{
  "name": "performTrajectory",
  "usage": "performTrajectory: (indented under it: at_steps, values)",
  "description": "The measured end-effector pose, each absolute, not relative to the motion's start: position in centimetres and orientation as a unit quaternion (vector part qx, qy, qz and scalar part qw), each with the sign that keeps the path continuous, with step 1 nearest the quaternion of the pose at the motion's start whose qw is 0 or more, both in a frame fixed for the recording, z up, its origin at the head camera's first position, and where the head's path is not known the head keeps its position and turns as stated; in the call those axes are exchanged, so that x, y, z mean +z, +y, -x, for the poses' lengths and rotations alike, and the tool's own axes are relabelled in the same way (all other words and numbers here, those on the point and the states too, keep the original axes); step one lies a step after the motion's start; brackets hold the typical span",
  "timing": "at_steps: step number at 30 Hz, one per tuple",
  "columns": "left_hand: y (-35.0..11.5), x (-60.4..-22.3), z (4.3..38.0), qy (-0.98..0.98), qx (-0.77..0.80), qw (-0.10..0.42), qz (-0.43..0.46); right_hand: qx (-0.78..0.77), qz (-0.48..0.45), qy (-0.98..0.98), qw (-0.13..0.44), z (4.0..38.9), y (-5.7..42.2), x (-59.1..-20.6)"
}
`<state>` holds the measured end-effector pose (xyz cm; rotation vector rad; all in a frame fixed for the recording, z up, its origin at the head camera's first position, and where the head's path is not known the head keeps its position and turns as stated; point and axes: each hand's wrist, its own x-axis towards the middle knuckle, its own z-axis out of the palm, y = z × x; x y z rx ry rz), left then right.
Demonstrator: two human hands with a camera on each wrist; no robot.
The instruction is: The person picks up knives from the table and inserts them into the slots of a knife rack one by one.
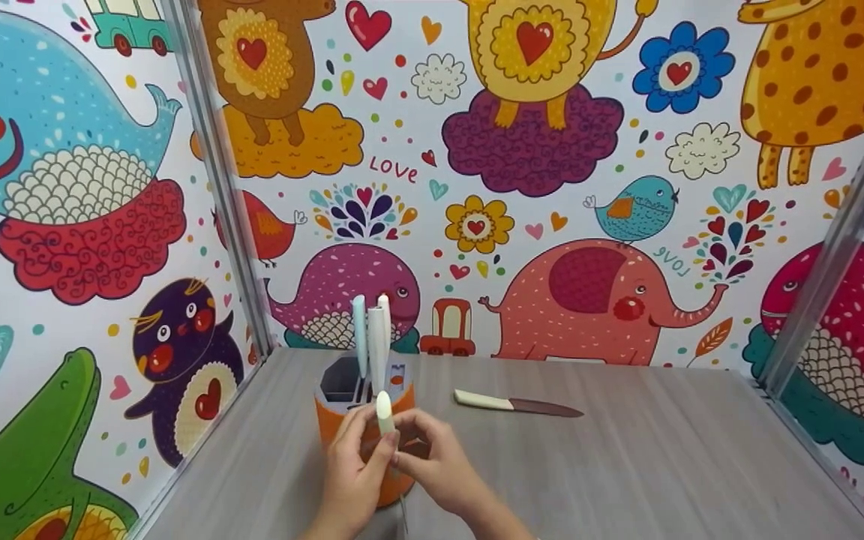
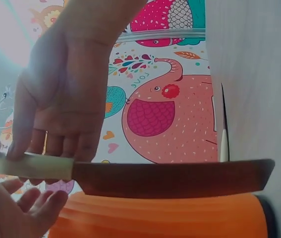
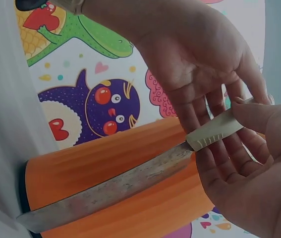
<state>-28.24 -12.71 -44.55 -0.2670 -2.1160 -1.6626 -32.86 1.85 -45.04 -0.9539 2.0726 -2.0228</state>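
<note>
Both hands hold a kitchen knife (image 1: 385, 409) upright by its pale cream handle, with its broad blade (image 3: 115, 191) pointing down in front of an orange knife holder (image 1: 328, 424). My left hand (image 1: 353, 465) has its thumb and index finger at the handle. From the other side, my right hand (image 1: 436, 457) pinches the handle, its thumb (image 3: 252, 113) pressed on it and fingers behind. In the left wrist view the whole blade (image 2: 175, 178) shows, ending in a slanted tip. Blue, grey-white and cream handles (image 1: 377, 345) stand up from the holder's grey top.
A second knife (image 1: 484, 401) with a cream handle lies on the grey wood-look table (image 1: 627, 465), right of the holder. Printed cartoon walls (image 1: 432, 210) close in the back and sides, with metal posts (image 1: 214, 172) at the corners.
</note>
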Motion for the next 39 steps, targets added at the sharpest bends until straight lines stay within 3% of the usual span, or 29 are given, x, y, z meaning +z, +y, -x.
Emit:
performTrajectory:
  at_steps: [5,13,23,31,39]
  values:
    - [-12.7,-44.6,28.2,-0.766,-0.607,0.191,0.092,-0.666,0.303,0.681,0.037,32.8,1.7,-45.1]
    - [-12.8,-44.6,28.0,-0.769,-0.603,0.198,0.07,-0.682,0.293,0.669,0.041,33.7,2.1,-45.7]
    - [-13.1,-43.7,27.7,-0.746,-0.629,0.211,0.055,-0.707,0.189,0.681,-0.007,36.8,2.2,-49.6]
    - [-13.7,-42.6,26.8,-0.748,-0.612,0.255,0.043,-0.682,0.184,0.704,0.069,38.2,1.7,-52.7]
    - [-13.7,-40.3,26.4,-0.725,-0.61,0.314,0.06,-0.683,0.185,0.702,0.085,38.7,1.4,-54.0]
